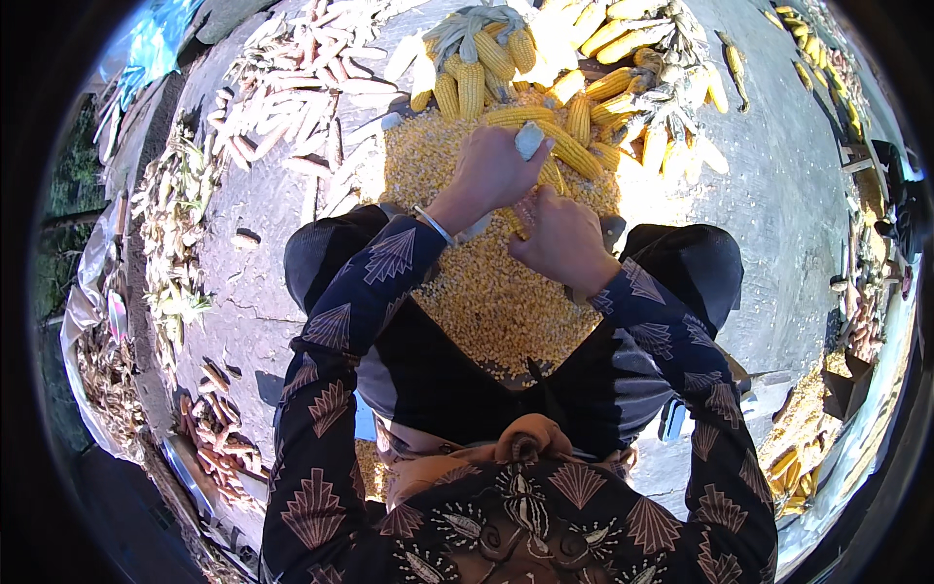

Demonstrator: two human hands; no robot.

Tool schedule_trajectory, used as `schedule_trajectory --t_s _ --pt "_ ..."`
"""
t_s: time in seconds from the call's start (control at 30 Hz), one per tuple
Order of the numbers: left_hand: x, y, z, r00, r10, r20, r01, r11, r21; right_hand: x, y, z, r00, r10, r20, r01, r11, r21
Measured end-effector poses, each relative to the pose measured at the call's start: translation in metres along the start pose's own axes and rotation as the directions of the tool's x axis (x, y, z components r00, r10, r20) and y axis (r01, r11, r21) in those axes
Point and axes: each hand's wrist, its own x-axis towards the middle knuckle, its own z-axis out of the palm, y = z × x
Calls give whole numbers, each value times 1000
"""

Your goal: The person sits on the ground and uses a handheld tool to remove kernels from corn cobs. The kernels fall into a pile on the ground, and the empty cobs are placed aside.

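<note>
My left hand (496,171), with a pale bangle (435,225) at its wrist, grips a partly shelled yellow corn cob (527,208) from the far side. A whitish lump (529,140) shows at its thumb; I cannot tell whether it is held or wrapped on. My right hand (565,237) is closed around the same cob from the near right, hiding part of it. Bare pinkish cob shows between the hands. Beneath them spreads a heap of loose corn kernels (503,306), between my bent knees. Whole yellow ears (573,150) lie just beyond the hands.
Bundled ears with folded-back husks (474,69) lie at the far side, with more ears (620,44) to their right. Stripped cobs (292,95) are scattered at the far left, more (219,445) at the near left. Dry husks (175,241) line the concrete floor (248,299).
</note>
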Motion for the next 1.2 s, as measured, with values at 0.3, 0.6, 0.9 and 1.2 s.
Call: schedule_trajectory --t_s 0.3,0.6,0.9,1.2 --pt "17 -25 -31 967 -201 153 250 665 -704 18 32 -10 953 -4 302 -211 707 675" --pt "-3 -3 -32 908 416 57 -400 899 -177 7 51 -24 944 -95 316 -263 363 894" --pt "20 -12 -1 984 -140 114 151 984 -92 11 15 -4 998 7 56 -17 985 173" --pt "20 -6 -48 996 -22 88 78 703 -707 3 39 -35 968 25 250 -228 506 832"
